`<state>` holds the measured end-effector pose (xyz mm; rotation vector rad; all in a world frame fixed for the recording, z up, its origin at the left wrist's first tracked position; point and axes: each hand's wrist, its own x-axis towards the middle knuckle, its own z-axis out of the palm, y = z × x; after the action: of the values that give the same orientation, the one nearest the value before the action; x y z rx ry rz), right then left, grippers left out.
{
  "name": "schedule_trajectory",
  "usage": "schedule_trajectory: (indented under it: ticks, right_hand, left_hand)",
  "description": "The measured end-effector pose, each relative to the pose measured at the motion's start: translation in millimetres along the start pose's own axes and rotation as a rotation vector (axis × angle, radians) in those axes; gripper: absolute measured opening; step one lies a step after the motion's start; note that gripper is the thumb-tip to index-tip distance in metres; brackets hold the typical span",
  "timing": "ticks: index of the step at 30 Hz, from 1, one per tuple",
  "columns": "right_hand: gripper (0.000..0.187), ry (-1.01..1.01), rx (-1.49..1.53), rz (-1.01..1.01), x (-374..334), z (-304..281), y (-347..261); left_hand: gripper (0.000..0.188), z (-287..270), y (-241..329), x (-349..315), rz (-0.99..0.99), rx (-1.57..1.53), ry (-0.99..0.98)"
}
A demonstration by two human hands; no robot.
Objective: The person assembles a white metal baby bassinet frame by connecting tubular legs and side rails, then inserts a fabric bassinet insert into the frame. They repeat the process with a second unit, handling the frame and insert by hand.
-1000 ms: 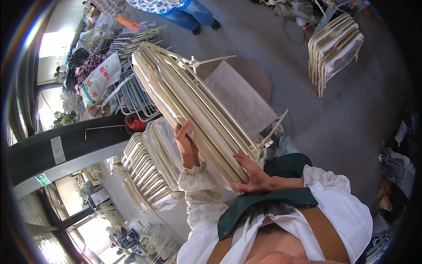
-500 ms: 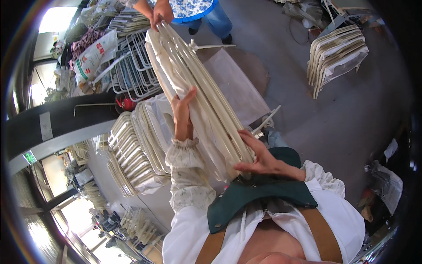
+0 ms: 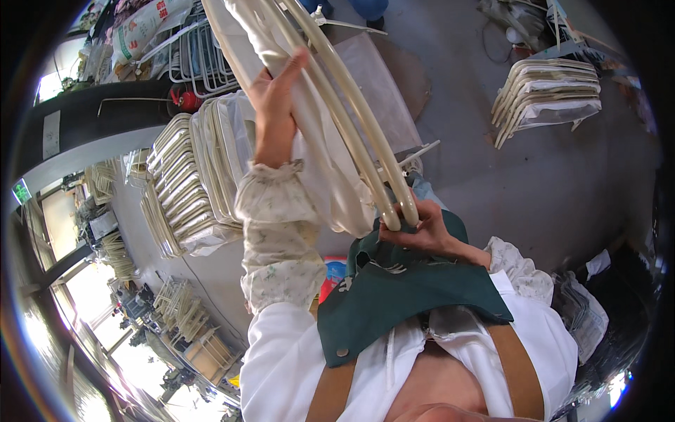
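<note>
Both hands clamped on the cream tube frames (image 3: 330,105) at upper centre: left hand (image 3: 271,95) high, right hand (image 3: 415,228) gripping the bottom ends (more stacks (image 3: 548,91) on the grey floor (image 3: 492,169)).

Cream frame bundle (image 3: 316,105) runs off top edge.

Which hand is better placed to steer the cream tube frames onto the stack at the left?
Left, probably. The left hand grips the frames high up, nearest the stack; the right hand supports their bottom ends.
</note>
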<state>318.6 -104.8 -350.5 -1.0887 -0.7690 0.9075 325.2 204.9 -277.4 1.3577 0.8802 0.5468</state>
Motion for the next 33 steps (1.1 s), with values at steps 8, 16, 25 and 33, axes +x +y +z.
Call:
schedule_trajectory:
  ticks: [8, 16, 25, 33]
  right_hand:
    - [0.027, -0.04, -0.194, -0.133, 23.3, 47.4, -34.2]
    - [0.026, -0.078, -0.211, -0.105, 20.9, 85.7, -13.6]
    - [0.032, -0.18, -0.194, -0.111, 4.3, 68.8, -22.5]
    - [0.038, 0.674, 0.301, 0.491, -70.6, -59.7, 96.2]
  left_hand:
    - [0.045, -168.1, -144.0, -148.9, -0.095, 0.12, 0.852]
    - [0.04, -35.6, -326.3, -206.3, -0.714, 0.107, 0.128]
    - [0.033, -18.6, -352.2, -197.9, -0.839, 0.152, 0.048]
    - [0.028, -12.2, -369.4, -187.5, -0.861, 0.186, -0.031]
